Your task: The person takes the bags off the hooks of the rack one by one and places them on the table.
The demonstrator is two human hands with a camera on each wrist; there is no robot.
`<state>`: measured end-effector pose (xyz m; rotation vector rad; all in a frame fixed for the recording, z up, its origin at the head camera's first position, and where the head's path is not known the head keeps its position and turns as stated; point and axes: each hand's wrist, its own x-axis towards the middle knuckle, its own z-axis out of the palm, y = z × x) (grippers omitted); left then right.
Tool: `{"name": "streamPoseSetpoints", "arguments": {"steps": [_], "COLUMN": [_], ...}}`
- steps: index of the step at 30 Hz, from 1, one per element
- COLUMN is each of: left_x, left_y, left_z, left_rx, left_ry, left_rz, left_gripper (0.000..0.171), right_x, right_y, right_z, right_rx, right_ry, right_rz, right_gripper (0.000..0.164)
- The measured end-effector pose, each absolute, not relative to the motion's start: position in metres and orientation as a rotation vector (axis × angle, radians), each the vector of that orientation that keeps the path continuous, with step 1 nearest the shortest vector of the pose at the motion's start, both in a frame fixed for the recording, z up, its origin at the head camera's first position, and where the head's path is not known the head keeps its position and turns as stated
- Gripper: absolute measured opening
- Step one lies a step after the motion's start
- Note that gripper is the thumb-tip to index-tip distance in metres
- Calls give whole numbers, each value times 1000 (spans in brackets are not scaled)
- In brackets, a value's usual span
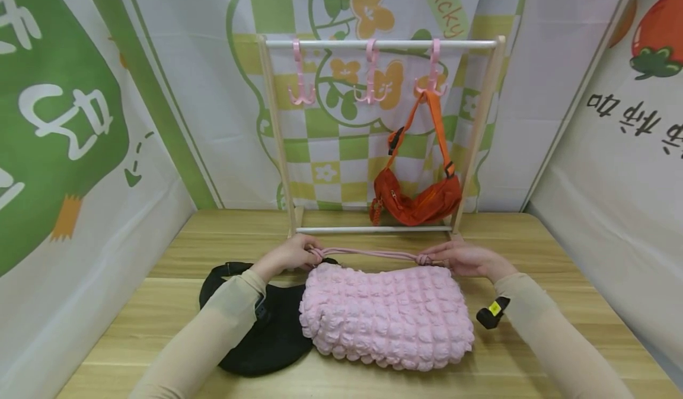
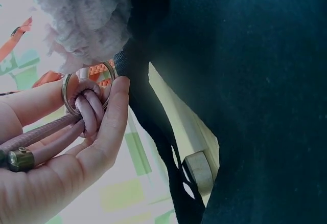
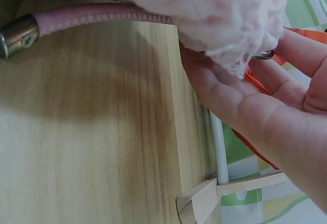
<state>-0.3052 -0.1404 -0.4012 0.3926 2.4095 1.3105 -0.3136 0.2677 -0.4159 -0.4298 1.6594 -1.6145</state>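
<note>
A pink bubble-textured handbag (image 1: pixel 386 316) lies on the table, its corded strap (image 1: pixel 368 252) stretched along its top edge. My left hand (image 1: pixel 292 254) grips the strap's left end. In the left wrist view, thumb and fingers close around a metal ring (image 2: pixel 65 93) and the knotted pink cord (image 2: pixel 91 109). At the other end, my right hand (image 1: pixel 469 259) holds the bag's upper right corner by the strap knot (image 1: pixel 424 259). The right wrist view has fingers (image 3: pixel 225 93) around the puffy fabric, which partly hides their tips. A black bag (image 1: pixel 272 334) lies under my left forearm.
Behind the handbag stands a rack with a white top bar (image 1: pixel 341 44) and wooden posts (image 1: pixel 482 132). Pink hooks (image 1: pixel 370 73) hang from it, and an orange waist bag (image 1: pixel 416 200) dangles from the right one. Printed curtains enclose the wooden table (image 1: pixel 160 328).
</note>
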Motion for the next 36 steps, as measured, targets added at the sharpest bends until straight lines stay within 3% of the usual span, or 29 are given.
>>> {"name": "streamPoseSetpoints", "arguments": {"steps": [36], "left_x": [-302], "left_y": [-154], "left_z": [-402], "left_rx": [361], "left_ry": [2488], "left_rz": [1232], "left_gripper": [28], "right_x": [-330], "right_y": [253], "right_z": [-421], "right_rx": [-398], "right_ry": [1721], "right_rz": [-1531], "right_gripper": [43]}}
